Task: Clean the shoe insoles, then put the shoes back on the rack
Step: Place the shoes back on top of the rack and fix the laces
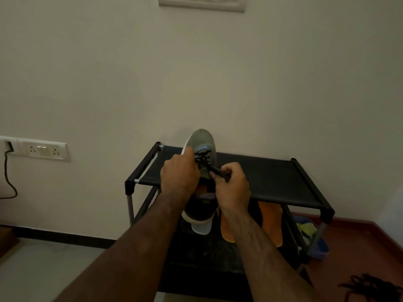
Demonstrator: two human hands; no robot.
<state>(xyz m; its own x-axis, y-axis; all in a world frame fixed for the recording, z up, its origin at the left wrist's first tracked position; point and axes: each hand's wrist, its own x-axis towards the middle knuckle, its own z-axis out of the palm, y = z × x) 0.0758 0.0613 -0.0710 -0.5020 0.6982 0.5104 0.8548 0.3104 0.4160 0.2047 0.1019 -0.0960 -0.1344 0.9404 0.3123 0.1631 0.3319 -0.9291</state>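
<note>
A grey shoe [201, 140] with a pale sole is held in the air over the left part of the black rack [272, 177], toe pointing away toward the wall and heel nearest the person. The left hand [180, 173] grips the shoe's side beside the lacing, fingers curled round the upper. The right hand [232, 186] is closed in a pinch on the black lace [214, 170], drawn taut from the eyelets. Beneath the rack's top shelf lie two orange insoles [226, 227], side by side and apart. Just right of the rack stands a blue tub [320, 247] with a yellow-green cloth [307, 229] in it. On the floor, well right of the rack and nearer the person, lies a loose black lace [375, 286]. A switch panel [43, 150] sits on the wall left of the rack.
</note>
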